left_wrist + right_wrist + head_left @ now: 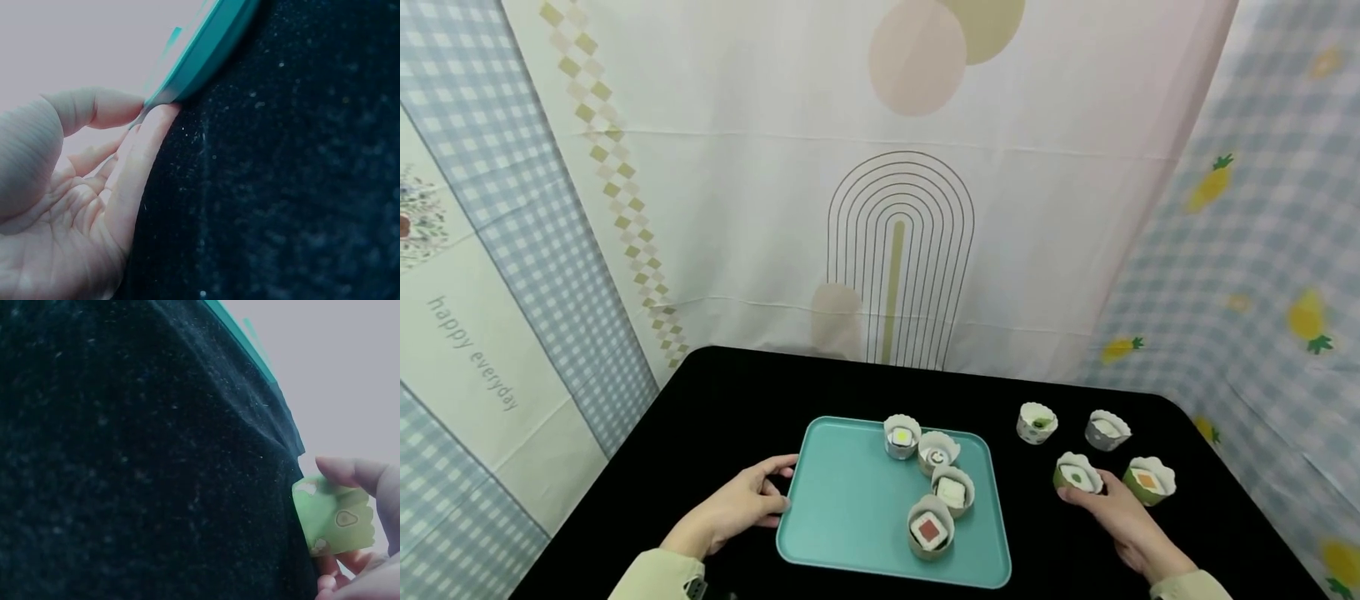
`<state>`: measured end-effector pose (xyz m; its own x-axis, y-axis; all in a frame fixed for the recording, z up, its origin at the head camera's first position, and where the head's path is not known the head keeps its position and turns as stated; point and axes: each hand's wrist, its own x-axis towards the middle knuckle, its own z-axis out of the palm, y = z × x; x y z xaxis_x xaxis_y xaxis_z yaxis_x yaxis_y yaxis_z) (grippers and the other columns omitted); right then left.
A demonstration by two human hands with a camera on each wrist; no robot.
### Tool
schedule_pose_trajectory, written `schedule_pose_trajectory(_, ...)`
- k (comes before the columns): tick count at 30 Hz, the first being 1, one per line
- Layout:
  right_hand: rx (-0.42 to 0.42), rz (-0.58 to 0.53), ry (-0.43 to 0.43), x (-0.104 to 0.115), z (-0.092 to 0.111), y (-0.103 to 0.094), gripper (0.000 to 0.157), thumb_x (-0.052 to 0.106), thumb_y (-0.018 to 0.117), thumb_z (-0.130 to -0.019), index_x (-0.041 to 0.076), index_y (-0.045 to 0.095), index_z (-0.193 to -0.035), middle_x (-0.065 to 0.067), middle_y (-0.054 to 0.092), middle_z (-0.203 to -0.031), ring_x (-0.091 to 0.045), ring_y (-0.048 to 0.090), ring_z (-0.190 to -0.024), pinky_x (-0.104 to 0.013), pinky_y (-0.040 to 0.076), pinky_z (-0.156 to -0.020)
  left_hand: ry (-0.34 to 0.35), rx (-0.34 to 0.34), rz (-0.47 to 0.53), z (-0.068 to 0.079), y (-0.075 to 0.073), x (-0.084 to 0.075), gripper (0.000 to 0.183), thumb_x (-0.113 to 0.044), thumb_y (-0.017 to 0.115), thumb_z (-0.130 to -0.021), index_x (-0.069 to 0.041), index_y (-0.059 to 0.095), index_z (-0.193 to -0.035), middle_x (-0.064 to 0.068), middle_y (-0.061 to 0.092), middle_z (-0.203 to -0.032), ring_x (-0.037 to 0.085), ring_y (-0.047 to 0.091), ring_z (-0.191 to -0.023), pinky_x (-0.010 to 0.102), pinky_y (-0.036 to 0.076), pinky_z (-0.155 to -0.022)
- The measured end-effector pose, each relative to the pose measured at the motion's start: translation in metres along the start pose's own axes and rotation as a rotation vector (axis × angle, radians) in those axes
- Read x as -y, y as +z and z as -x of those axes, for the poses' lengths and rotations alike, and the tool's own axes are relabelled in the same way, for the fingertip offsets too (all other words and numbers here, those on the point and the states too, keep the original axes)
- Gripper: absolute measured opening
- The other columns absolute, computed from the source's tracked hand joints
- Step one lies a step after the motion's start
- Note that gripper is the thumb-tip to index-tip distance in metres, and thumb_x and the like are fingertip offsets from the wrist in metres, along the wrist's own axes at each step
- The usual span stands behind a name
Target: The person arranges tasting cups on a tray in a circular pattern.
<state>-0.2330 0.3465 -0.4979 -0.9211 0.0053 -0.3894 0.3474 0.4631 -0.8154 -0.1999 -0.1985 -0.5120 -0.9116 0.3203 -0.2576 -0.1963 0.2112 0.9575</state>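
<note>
A teal tray (850,500) lies on the black table, and my left hand (733,504) grips its left rim. The left wrist view shows the thumb (103,111) and fingertips meeting at that rim. Over to the right of the tray, my right hand (1116,517) holds a green paper baking cup (1077,475) by its sides. Inside sits a white square piece with a green dot. In the right wrist view, the patterned side of this green cup (337,515) shows between thumb and fingers, close over the table.
On the tray's right half stand several filled paper cups, among them one with a red-topped piece (929,531). Around my right hand are a white cup (1036,423), a grey cup (1107,431) and a green cup with an orange-topped piece (1148,481). Curtains (760,208) hang behind.
</note>
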Motion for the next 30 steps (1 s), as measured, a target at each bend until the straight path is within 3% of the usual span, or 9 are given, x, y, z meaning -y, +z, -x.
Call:
schedule_pose_trajectory(15, -0.032, -0.002, -0.014, 0.001, 0.002, 0.008, 0.09, 0.055, 0.058, -0.091, -0.007, 0.025, -0.146, -0.032, 0.033, -0.143, -0.047, 0.04, -0.125, -0.049, 0.045, -0.093, -0.014, -0.031, 0.01, 0.007, -0.005, 0.006, 0.068, -0.006, 0.065, -0.087, -0.009, 0.037, -0.149, 0.016, 0.041, -0.134, 0.027, 0.057, -0.091, 0.042, 0.056, -0.075)
schedule_pose_trajectory(25, -0.105, 0.162, -0.056, 0.013, 0.016, 0.002, 0.098, 0.064, 0.06, -0.085, -0.007, 0.028, -0.144, -0.033, 0.034, -0.142, -0.047, 0.044, -0.121, -0.049, 0.048, -0.086, -0.013, -0.021, 0.022, -0.001, -0.001, 0.004, 0.066, -0.007, 0.064, -0.088, -0.009, 0.037, -0.148, 0.016, 0.041, -0.134, 0.027, 0.057, -0.091, 0.042, 0.056, -0.075)
schedule_pose_trajectory(30, -0.144, 0.217, -0.148, 0.033, 0.028, 0.013, 0.093, 0.061, 0.063, -0.084, -0.005, 0.034, -0.142, -0.028, 0.046, -0.134, -0.037, 0.055, -0.109, -0.043, 0.052, -0.079, -0.016, -0.009, 0.022, -0.003, 0.0, 0.004, 0.066, -0.007, 0.063, -0.088, -0.007, 0.036, -0.149, 0.016, 0.042, -0.133, 0.027, 0.058, -0.091, 0.042, 0.056, -0.076)
